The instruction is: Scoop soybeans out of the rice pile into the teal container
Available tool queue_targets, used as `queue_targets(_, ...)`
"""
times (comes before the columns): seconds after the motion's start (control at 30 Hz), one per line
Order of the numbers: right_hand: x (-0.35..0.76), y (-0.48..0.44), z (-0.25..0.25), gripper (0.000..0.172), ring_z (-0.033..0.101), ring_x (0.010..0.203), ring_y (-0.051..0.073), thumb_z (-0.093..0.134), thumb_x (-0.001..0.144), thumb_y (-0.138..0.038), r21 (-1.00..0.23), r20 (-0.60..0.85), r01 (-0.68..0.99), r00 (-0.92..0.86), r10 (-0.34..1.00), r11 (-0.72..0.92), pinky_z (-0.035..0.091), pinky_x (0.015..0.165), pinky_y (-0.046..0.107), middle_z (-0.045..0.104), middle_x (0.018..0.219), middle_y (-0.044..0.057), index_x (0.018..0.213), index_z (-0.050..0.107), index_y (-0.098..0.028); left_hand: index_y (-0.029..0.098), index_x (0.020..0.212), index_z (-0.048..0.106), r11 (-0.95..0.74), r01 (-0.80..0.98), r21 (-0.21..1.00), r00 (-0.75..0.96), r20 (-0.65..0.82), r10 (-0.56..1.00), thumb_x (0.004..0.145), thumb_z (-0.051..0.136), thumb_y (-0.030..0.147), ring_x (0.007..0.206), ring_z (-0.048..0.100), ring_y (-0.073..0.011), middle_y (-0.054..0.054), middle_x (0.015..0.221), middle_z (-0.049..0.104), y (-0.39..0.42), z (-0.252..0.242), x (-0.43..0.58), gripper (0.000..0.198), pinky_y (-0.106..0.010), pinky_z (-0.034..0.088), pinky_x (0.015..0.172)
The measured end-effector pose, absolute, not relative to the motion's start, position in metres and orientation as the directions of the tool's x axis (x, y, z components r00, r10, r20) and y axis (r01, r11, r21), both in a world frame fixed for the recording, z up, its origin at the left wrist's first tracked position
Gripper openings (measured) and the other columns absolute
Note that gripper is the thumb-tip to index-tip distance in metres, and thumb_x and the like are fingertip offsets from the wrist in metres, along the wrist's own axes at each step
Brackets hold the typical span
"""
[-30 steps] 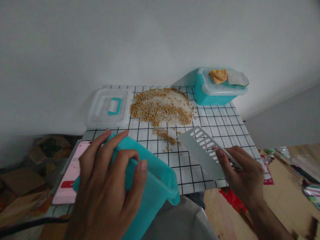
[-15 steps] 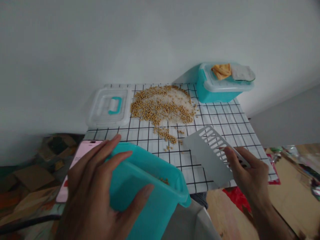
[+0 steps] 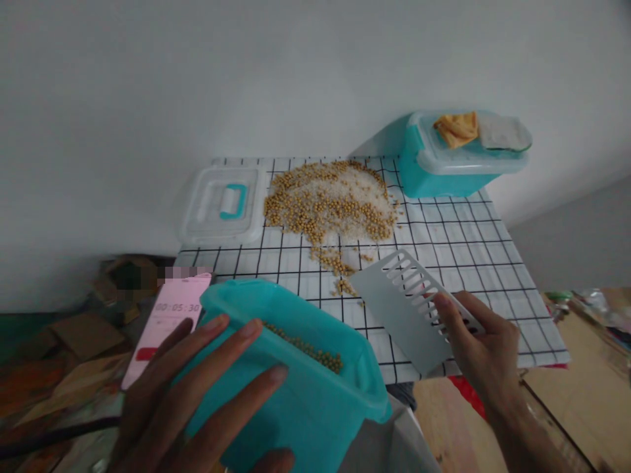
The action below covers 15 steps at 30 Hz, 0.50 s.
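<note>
My left hand (image 3: 197, 394) is open, its fingers spread against the near wall of a teal plastic bin (image 3: 290, 394). The bin stands tilted at the table's front edge, with a layer of yellow soybeans (image 3: 315, 351) inside. My right hand (image 3: 473, 341) grips a flat grey slotted scraper (image 3: 399, 309) by its slotted side, thumb on top. The scraper's far corner lies near a small trail of soybeans on the checked cloth. Behind it spreads a heap of soybeans mixed with white rice-like grains (image 3: 340, 190).
A clear lid with a teal handle (image 3: 227, 203) lies at the table's back left. At the back right stands a lidded teal box (image 3: 444, 177) with yellow and grey cloths (image 3: 458, 128) on top. A pink phone (image 3: 167, 315) showing a timer is at the left edge.
My left hand has lowered along the bin's wall, its fingers spread wider. The bin's opening shows more soybeans. The scraper has shifted slightly left against the soybean trail. The camera view has shifted.
</note>
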State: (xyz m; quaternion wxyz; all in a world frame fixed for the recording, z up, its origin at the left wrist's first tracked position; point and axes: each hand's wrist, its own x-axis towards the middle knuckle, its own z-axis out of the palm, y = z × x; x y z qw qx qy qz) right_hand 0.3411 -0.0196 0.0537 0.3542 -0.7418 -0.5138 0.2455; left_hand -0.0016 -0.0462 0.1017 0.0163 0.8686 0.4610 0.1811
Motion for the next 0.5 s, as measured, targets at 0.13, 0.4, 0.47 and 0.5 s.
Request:
queue_targets(0.13,0.341,-0.022,0.051,0.036,0.051,0.053,0.012,0.067,0.084,-0.054,-0.796,0.001,0.532,0.477,0.879,-0.288,0.038,0.047,0.022,0.057,0.057,-0.002,0.08,0.073,-0.018,0.039,0.138,0.046,-0.533,0.822,0.201,0.476,0.273,0.836,0.07,0.066,0.036,0.139,0.038,-0.0416,0.005,0.161,0.03,-0.047,0.098,0.006,0.071,-0.064,0.032,0.116)
queue_targets(0.4,0.349,-0.015,0.05,0.034,0.049,0.052,0.01,0.068,0.085,-0.051,-0.803,-0.028,0.541,0.388,0.921,-0.253,0.036,0.046,0.023,0.057,0.06,-0.002,0.072,0.068,-0.019,0.034,0.133,0.053,-0.573,0.792,0.212,0.477,0.372,0.796,0.085,0.051,0.038,0.138,0.041,-0.0409,-0.001,0.159,0.035,-0.046,0.09,0.01,0.048,-0.068,0.035,0.109)
queue_targets(0.47,0.348,-0.007,0.051,0.031,0.049,0.054,0.01,0.068,0.087,-0.046,-0.807,0.003,0.567,0.282,0.959,-0.164,0.036,0.047,0.023,0.056,0.061,-0.002,0.071,0.066,-0.019,0.035,0.135,0.052,-0.576,0.794,0.194,0.475,0.392,0.788,0.088,0.047,0.039,0.14,0.04,-0.0396,-0.001,0.159,0.036,-0.046,0.086,0.006,0.048,-0.066,0.034,0.111)
queue_targets(0.5,0.347,-0.001,0.052,0.03,0.048,0.054,0.01,0.068,0.087,-0.044,-0.805,0.02,0.58,0.234,0.972,-0.123,0.035,0.048,0.023,0.055,0.06,-0.002,0.07,0.065,-0.019,0.035,0.138,0.05,-0.587,0.791,0.172,0.489,0.399,0.776,0.088,0.045,0.04,0.141,0.038,-0.0385,-0.002,0.159,0.035,-0.045,0.085,0.004,0.05,-0.064,0.033,0.114)
